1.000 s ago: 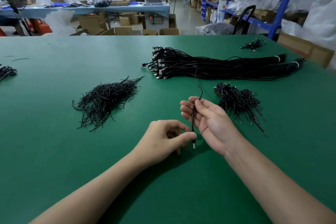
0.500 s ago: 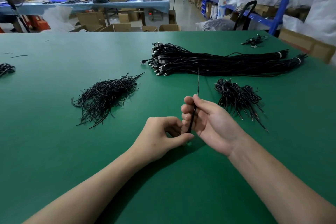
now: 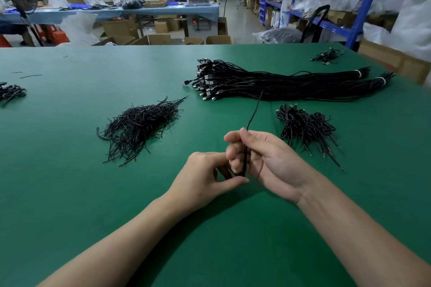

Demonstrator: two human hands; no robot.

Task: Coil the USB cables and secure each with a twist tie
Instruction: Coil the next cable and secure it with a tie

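Your right hand curls round the thin USB cable, thumb pressing it to the fingers. Your left hand, just beside, pinches its lower end. The rest trails beyond your hands toward the bundle. It looks light, limp and springy, so hold the loops firmly.

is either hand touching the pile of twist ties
No, the left hand and the right hand both hold a black cable, while the pile of twist ties lies apart from them, further left.
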